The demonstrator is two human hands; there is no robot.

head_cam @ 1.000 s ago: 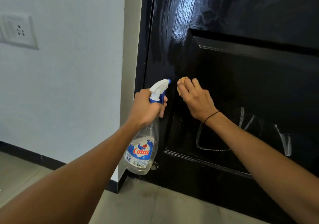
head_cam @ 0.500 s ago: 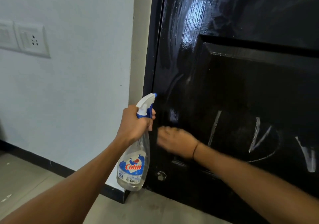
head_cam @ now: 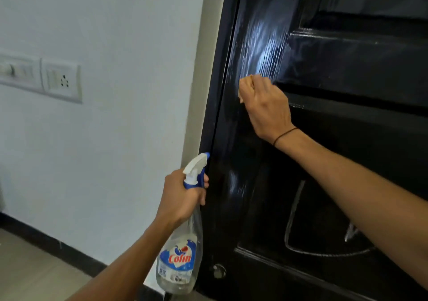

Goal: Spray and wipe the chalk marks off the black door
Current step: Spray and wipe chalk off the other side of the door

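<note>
black door (head_cam: 347, 138) with chalk on it
glossy, wet-looking sheen up its left side; white chalk marks (head_cam: 292, 228) curve across the lower panel; a small round metal fitting (head_cam: 218, 271) sits near the bottom left edge.

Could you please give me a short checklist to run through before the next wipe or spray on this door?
1. Spray bottle held firmly in the left hand: ok, fingers wrap its neck below the trigger.
2. Nozzle aimed at the door: ok, the tip points toward its edge.
3. Liquid left in the bottle: cannot tell, the level does not show through the clear body.
4. Wiper in the right hand: cannot tell, the closed hand is against the door and hides what it holds.
5. Chalk marks gone: not ok, white lines remain on the lower panel.
6. Right hand over the marks: not ok, it is well above them.
</note>
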